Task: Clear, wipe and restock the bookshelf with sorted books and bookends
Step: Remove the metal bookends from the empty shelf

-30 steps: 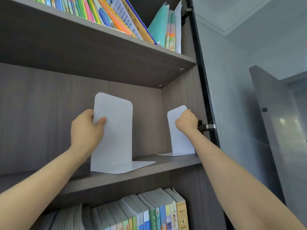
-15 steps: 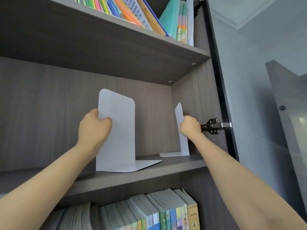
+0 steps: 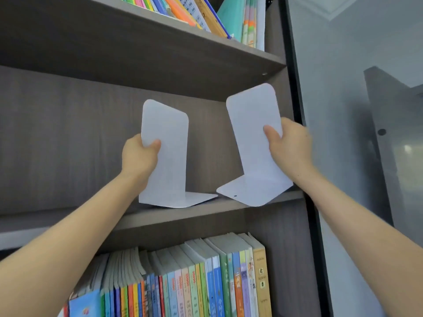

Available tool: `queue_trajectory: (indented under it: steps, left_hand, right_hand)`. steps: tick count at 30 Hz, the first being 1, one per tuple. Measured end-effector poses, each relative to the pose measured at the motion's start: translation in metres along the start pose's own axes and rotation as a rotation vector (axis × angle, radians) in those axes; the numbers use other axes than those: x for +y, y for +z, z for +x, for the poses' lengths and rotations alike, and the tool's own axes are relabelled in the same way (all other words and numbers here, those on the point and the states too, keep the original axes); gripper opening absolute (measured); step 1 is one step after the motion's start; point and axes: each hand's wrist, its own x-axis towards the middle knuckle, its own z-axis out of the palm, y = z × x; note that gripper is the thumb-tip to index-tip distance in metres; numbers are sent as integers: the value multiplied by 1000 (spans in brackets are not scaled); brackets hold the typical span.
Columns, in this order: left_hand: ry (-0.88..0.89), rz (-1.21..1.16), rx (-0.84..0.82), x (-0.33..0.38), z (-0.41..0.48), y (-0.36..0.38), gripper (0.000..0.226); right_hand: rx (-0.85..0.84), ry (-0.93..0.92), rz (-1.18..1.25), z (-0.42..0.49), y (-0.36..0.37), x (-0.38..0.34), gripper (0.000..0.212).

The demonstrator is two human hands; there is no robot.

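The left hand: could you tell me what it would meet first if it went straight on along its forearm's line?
Probably the shelf's back panel. The left hand, with its grip on the left bookend, points up and inward, with nothing visible in between; depth is unclear.

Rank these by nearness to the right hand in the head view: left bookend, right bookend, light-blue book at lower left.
1. right bookend: gripped in the right hand itself.
2. left bookend: beside it to the left, held by the left hand.
3. light-blue book: shelf below, far left.
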Motion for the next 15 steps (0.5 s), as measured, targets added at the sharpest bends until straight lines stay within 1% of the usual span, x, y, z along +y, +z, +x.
queue_trajectory:
  steps: [2,5,8,10,12,15]
  left_hand:
    - [24,-9,30,10,-10,-5,8]
    - [36,-35,71,28,-24,-13,8]
    - [47,-45,106,56,-48,-20,8]
    - [68,-6,139,76,-72,-23,9]
    - [93,60,151,92,-103,-26,8]
    - [86,130,189,107,-158,-34,14]
  right_hand:
    - [39,-58,-20,-7,-24,-11,27]
    - [69,-86,10,-8,-54,-26,25]
    - [148,-57,118,-10,-78,-39,26]
    - [199,-33,265,-14,-95,-46,25]
    - [178,-8,431,-20,-108,-51,22]
    - [29,39,685,-38,-119,-51,10]
